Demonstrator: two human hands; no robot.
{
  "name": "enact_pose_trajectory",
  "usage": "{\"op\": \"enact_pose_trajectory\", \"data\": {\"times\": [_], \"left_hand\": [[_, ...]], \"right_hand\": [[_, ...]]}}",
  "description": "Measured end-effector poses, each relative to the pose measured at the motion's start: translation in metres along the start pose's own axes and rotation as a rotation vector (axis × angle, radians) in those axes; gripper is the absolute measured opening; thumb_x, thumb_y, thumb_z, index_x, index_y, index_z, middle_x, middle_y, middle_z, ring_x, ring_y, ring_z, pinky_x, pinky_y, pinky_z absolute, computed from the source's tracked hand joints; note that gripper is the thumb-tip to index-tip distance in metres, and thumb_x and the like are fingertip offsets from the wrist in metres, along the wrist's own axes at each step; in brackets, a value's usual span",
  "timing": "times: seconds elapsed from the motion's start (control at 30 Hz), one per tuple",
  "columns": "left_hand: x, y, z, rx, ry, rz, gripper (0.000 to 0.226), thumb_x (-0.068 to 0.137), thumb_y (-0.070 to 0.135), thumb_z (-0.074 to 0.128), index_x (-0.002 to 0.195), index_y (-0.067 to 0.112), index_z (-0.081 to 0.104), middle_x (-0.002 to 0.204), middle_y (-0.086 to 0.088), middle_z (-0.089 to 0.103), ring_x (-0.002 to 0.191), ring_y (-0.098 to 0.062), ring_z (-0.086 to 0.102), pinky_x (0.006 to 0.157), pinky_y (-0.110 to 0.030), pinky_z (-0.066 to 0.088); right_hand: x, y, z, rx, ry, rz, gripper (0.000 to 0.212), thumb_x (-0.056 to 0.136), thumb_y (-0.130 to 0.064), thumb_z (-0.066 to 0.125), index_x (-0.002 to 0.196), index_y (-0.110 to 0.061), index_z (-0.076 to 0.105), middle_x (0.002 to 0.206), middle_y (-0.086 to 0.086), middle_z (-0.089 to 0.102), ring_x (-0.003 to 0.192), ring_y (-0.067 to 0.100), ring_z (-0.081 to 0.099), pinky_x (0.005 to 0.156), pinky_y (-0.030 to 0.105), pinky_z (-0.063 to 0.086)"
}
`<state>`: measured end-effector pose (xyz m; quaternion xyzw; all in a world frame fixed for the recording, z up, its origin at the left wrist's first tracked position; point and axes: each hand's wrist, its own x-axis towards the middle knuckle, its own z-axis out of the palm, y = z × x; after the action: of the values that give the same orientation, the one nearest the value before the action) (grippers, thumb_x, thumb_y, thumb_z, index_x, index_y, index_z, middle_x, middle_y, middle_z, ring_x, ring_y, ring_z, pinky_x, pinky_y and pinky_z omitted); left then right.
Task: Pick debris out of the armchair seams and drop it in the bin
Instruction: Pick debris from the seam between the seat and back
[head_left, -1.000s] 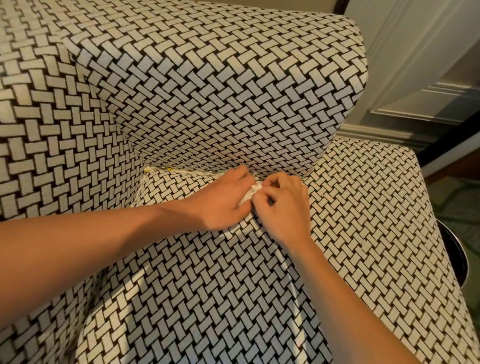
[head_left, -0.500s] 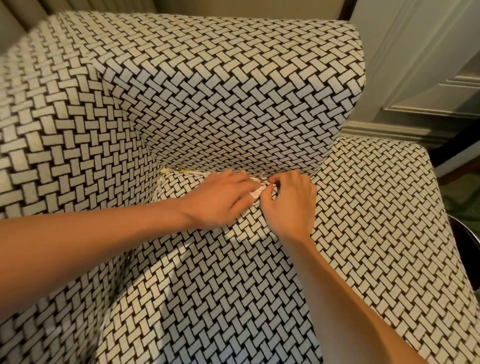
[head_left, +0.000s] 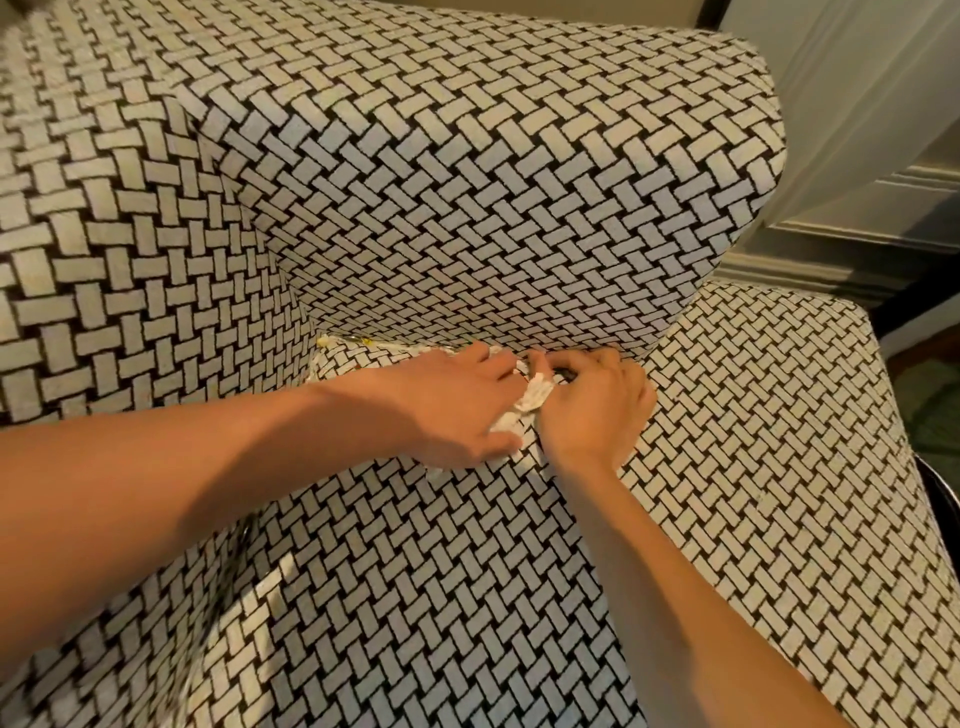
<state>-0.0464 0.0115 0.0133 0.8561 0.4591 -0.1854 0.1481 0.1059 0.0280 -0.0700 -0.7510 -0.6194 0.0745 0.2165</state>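
Here, in the head view, a person's 2 bare hands meet deep in the seat of an armchair (head_left: 519, 182) covered in a black-and-white basket-weave print. The left hand (head_left: 457, 410) reaches in from the left and lies palm down on the seat cushion (head_left: 441, 597). A crumpled white paper wad (head_left: 535, 396) shows from beneath it, between thumb and first finger. The left fingers (head_left: 483, 358) run nearly straight toward the seam (head_left: 410, 347) where the cushion meets the backrest; whether they grip the wad or only cover it cannot be told.

The right hand (head_left: 597, 410) comes in from the lower right and touches the left. Its fingers (head_left: 582, 364) are curled and pinch the upper end of the same wad, right at the seam. The wad lies on the cushion between the 2 hands, at the foot of the backrest.

Further left along the seam, near the corner with the padded side of the chair, small yellow scraps (head_left: 324, 341) sit in the gap, apart from both hands. A broad, flat-topped arm (head_left: 779, 441) spreads out just beside the right hand. At the far right edge, beyond that arm and well apart from the hands, the dark curved rim of a bin (head_left: 948, 488) just shows. White panelled woodwork (head_left: 857, 156) stands behind the chair.
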Motion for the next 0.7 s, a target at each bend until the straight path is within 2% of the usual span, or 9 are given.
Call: {"op": "enact_pose_trajectory", "data": {"times": [0.17, 0.23, 0.33, 0.4, 0.47, 0.53, 0.6, 0.7], "left_hand": [[-0.001, -0.004, -0.002, 0.007, 0.043, -0.04, 0.044, 0.101, 0.053, 0.037, 0.134, 0.024, 0.036, 0.136, -0.003, 0.039, 0.112, -0.014, 0.041, 0.096, -0.04, 0.051], [-0.001, -0.006, -0.003, 0.004, 0.026, -0.078, 0.044, 0.101, 0.054, 0.036, 0.136, 0.028, 0.034, 0.135, -0.005, 0.04, 0.103, -0.013, 0.045, 0.091, -0.037, 0.053], [-0.002, -0.005, -0.007, -0.035, 0.0, -0.089, 0.043, 0.102, 0.055, 0.036, 0.138, 0.032, 0.032, 0.144, -0.009, 0.04, 0.082, -0.012, 0.058, 0.081, -0.031, 0.055], [-0.003, -0.005, -0.008, -0.124, 0.018, -0.091, 0.029, 0.102, 0.051, 0.04, 0.126, 0.034, 0.039, 0.138, -0.009, 0.046, 0.083, -0.014, 0.059, 0.082, -0.033, 0.053], [0.0, -0.007, -0.008, -0.243, 0.052, -0.075, 0.014, 0.101, 0.043, 0.047, 0.11, 0.033, 0.041, 0.12, -0.004, 0.052, 0.087, -0.017, 0.059, 0.083, -0.036, 0.054], [0.003, -0.007, -0.006, -0.342, 0.063, -0.071, 0.015, 0.099, 0.035, 0.054, 0.109, 0.027, 0.047, 0.109, 0.0, 0.051, 0.09, -0.019, 0.059, 0.081, -0.039, 0.055], [0.006, -0.007, -0.004, -0.384, 0.062, -0.06, 0.021, 0.097, 0.031, 0.058, 0.114, 0.024, 0.048, 0.108, 0.001, 0.049, 0.091, -0.019, 0.059, 0.08, -0.038, 0.055], [0.004, -0.005, -0.002, -0.355, 0.058, -0.004, 0.016, 0.097, 0.032, 0.058, 0.103, 0.029, 0.043, 0.101, 0.006, 0.044, 0.088, -0.015, 0.056, 0.075, -0.029, 0.051]], "right_hand": [[-0.001, 0.001, 0.0, 0.08, -0.004, 0.012, 0.032, 0.092, -0.063, 0.056, 0.102, -0.038, 0.075, 0.099, -0.011, 0.06, 0.103, 0.016, 0.046, 0.096, 0.036, 0.031], [-0.004, 0.003, -0.004, 0.16, -0.018, -0.011, 0.029, 0.092, -0.061, 0.057, 0.101, -0.04, 0.074, 0.094, -0.015, 0.055, 0.099, 0.012, 0.042, 0.096, 0.034, 0.03], [-0.011, 0.011, -0.01, 0.289, -0.08, -0.133, 0.02, 0.094, -0.052, 0.061, 0.105, -0.039, 0.072, 0.101, -0.018, 0.058, 0.105, 0.009, 0.044, 0.097, 0.031, 0.03], [-0.016, 0.013, -0.013, 0.33, -0.129, -0.225, 0.019, 0.095, -0.048, 0.061, 0.104, -0.035, 0.072, 0.106, -0.017, 0.059, 0.106, 0.007, 0.041, 0.095, 0.03, 0.031], [-0.021, 0.012, -0.014, 0.342, -0.165, -0.282, 0.021, 0.093, -0.048, 0.061, 0.1, -0.031, 0.071, 0.105, -0.018, 0.056, 0.104, 0.005, 0.038, 0.093, 0.03, 0.034], [-0.022, 0.011, -0.015, 0.341, -0.17, -0.313, 0.022, 0.09, -0.048, 0.064, 0.096, -0.029, 0.072, 0.102, -0.019, 0.056, 0.104, 0.006, 0.04, 0.092, 0.03, 0.035], [-0.023, 0.011, -0.016, 0.349, -0.184, -0.332, 0.019, 0.085, -0.048, 0.069, 0.093, -0.031, 0.074, 0.101, -0.02, 0.057, 0.104, 0.008, 0.041, 0.09, 0.027, 0.034], [-0.023, 0.014, -0.017, 0.394, -0.217, -0.336, 0.027, 0.078, -0.055, 0.07, 0.089, -0.031, 0.075, 0.1, -0.022, 0.058, 0.103, 0.007, 0.041, 0.086, 0.018, 0.029]]}}
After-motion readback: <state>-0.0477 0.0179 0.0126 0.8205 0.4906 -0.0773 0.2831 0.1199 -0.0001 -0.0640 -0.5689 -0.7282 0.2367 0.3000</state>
